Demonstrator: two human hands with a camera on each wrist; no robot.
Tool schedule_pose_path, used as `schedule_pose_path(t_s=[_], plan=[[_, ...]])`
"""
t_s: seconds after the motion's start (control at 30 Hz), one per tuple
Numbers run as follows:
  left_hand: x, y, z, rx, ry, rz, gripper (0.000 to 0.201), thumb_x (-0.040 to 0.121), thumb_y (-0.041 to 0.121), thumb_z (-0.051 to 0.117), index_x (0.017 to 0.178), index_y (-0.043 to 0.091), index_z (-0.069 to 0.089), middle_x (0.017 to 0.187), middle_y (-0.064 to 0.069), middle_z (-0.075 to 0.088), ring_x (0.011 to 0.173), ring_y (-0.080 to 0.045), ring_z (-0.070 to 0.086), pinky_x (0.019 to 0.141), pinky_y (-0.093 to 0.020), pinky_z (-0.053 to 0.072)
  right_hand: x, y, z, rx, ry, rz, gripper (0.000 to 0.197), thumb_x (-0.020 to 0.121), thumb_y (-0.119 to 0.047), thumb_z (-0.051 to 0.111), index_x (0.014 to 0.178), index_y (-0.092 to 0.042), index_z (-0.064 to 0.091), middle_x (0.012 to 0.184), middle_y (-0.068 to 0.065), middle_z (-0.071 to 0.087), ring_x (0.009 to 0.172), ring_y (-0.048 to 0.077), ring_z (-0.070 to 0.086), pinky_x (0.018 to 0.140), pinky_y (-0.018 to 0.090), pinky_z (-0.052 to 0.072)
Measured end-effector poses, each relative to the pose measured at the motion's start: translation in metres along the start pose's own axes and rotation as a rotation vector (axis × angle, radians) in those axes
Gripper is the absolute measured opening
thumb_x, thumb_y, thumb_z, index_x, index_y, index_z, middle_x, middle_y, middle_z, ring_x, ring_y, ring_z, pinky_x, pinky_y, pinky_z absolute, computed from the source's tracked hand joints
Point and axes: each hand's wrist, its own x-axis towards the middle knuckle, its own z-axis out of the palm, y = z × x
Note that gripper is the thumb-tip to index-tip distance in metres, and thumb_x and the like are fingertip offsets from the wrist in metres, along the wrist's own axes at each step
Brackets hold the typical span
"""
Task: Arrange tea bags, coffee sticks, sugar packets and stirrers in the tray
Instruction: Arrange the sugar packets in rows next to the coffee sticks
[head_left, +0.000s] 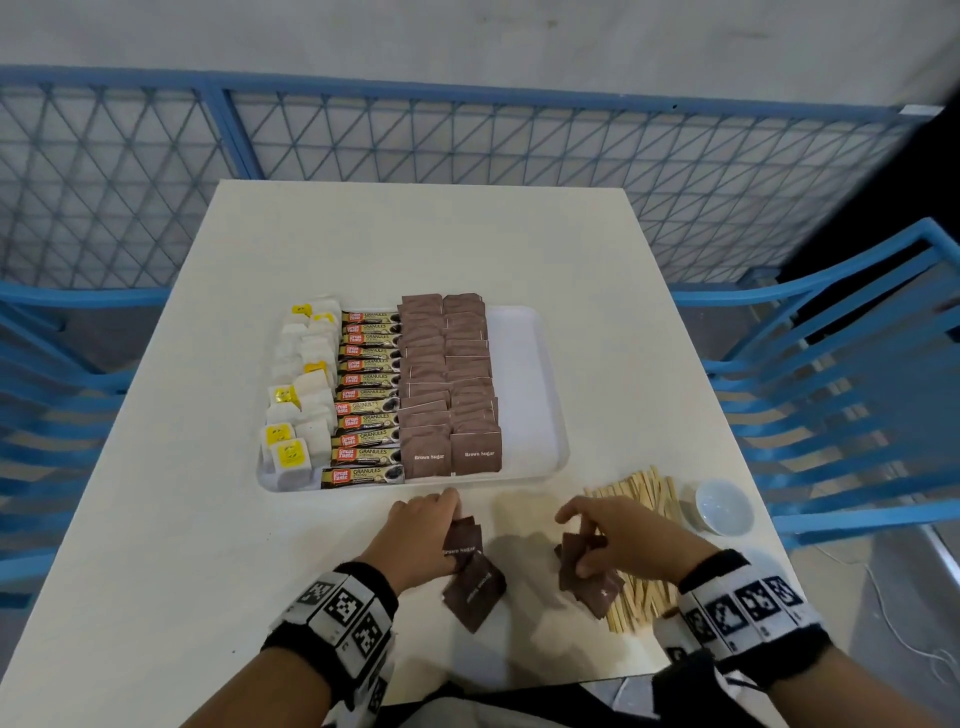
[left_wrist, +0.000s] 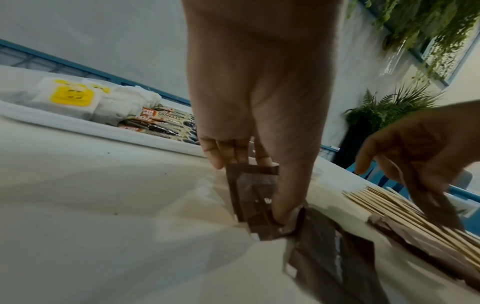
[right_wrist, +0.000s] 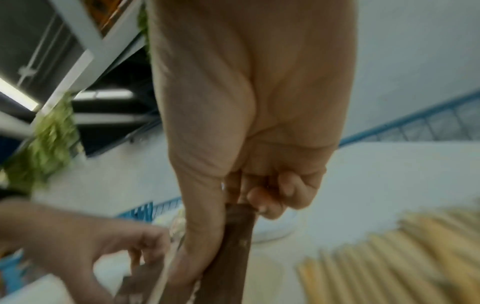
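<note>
While gripped, sugar packets (head_left: 461, 540) in left hand (head_left: 415, 535)

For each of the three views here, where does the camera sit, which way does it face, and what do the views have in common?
Head: worn on the head, facing down at the tray on the table; both wrists and hands show.
Left wrist: looks along the left hand at its sugar packets; right hand at the edge.
Right wrist: looks along the right hand pinching a packet; blurred.
Shared: both wrist views catch the stirrers and the other hand.
</note>
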Motion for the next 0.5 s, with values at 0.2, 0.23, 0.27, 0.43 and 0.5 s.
schedule_pose_path(t_s=[0.2,0.23,0.27,0.43,0.5], plan=[[-0.004,-0.006,-0.01,-0.28,-0.04,0.006,0.027,0.082,0.021,0.066,0.107,0.015,0.059,0.104,-0.001,0.063,0.089,-0.013,0.056,0.077,-0.023,0.045,-0.002,0.008,0.022,-0.358,-0.009,-0.06,0.051,0.078,-0.014,0.064,0.126,-0.021,0.046,0.119,0.002,0.055,0.107,0.019,0.053,0.09,0.028,0.047],[-0.003,-0.007,-0.013,-0.302,-0.05,0.03,0.025,0.081,0.02,0.067,0.105,0.014,0.062,0.1,0.001,0.062,0.087,-0.011,0.055,0.075,-0.02,0.044,-0.001,0.007,0.023,-0.399,0.017,-0.076,0.05,0.079,-0.015,0.063,0.126,-0.02,0.045,0.121,0.001,0.052,0.111,0.019,0.049,0.092,0.027,0.045],[-0.003,-0.007,-0.016,-0.317,-0.075,0.059,0.024,0.081,0.021,0.069,0.104,0.014,0.065,0.096,0.003,0.06,0.086,-0.01,0.054,0.073,-0.018,0.042,0.0,0.006,0.024,-0.446,0.039,-0.089,0.05,0.079,-0.018,0.064,0.125,-0.018,0.045,0.122,0.0,0.048,0.113,0.019,0.045,0.093,0.027,0.042],[-0.002,0.007,-0.017,-0.223,-0.224,0.202,0.03,0.077,0.027,0.074,0.103,0.014,0.067,0.109,0.005,0.045,0.101,-0.012,0.046,0.087,-0.022,0.041,0.004,0.001,0.021,-0.591,0.055,-0.13,0.046,0.076,-0.03,0.066,0.116,-0.015,0.049,0.122,0.002,0.042,0.112,0.02,0.037,0.095,0.028,0.035],[-0.002,0.014,-0.01,-0.114,-0.277,0.233,0.029,0.074,0.027,0.076,0.1,0.015,0.068,0.118,0.003,0.042,0.108,-0.015,0.042,0.089,-0.025,0.041,0.007,-0.004,0.021,-0.617,0.044,-0.16,0.038,0.08,-0.028,0.063,0.112,-0.014,0.049,0.119,0.002,0.048,0.11,0.02,0.038,0.094,0.029,0.033]])
